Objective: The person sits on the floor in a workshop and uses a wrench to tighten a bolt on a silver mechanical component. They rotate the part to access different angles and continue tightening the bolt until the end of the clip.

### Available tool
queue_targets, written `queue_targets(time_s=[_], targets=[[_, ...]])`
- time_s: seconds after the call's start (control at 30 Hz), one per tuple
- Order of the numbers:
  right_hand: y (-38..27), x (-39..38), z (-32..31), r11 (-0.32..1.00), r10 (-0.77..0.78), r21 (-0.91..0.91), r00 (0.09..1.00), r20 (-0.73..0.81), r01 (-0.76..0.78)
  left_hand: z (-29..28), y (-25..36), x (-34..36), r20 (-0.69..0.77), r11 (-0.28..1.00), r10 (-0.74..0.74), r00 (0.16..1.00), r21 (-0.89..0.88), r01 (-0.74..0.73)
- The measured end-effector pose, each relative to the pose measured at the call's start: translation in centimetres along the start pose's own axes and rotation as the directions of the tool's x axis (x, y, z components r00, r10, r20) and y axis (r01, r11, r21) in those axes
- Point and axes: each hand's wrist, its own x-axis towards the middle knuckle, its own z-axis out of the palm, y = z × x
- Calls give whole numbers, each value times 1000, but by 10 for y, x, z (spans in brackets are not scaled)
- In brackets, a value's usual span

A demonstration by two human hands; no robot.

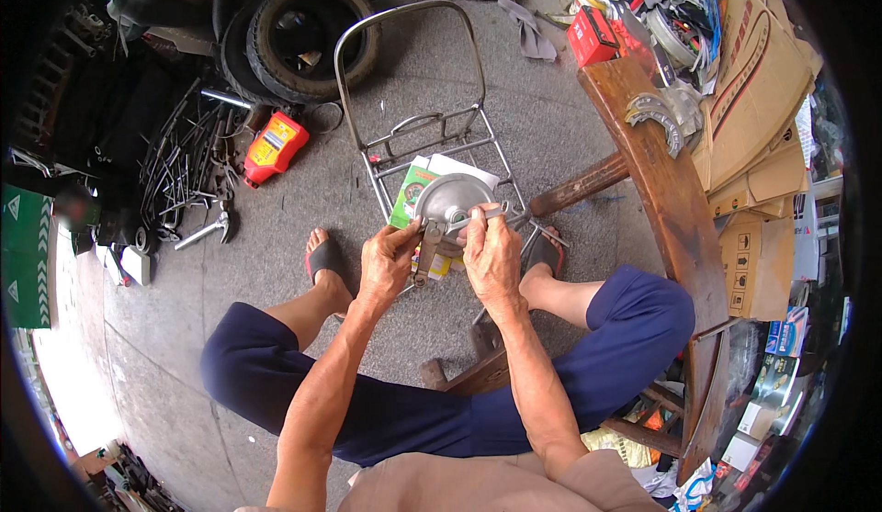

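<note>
Though near, both grips [386,259] [492,255] apart

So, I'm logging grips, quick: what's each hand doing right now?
Left hand: closed, holding the round metal part at its lower-left edge.
Right hand: closed, gripping a small metal piece over it.

Left hand [390,262] pinches grey disc [450,192] at its near left edge. Right hand [491,250] grips small metal bar [497,210] on disc's right side. Tubular frame [480,67] beyond; green box [410,192] beside disc. Left: red bottle [276,148], hammer [204,233]. Far left: tyre [265,57]. Right: wooden bench [663,186].
</note>
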Motion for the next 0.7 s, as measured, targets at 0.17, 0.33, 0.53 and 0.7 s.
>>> queue_targets(time_s=[0.17,0.33,0.53,0.7], targets=[[2,1,-4,1000,17,-1,1000,-14,-17,1,16,-4,-84,988,18,996,156,-4],[-5,2,-3,999,31,24,1000,1,-31,1,7,0,-210,984,-147,967,-131,121],[2,-1,-2,1000,23,9,1000,-21,-23,-8,36,1,0,958,-252,968,140,249],[5,-1,0,1000,-11,-5,999,-36,11,-13,49,8,126,957,-288,949,79,280]])
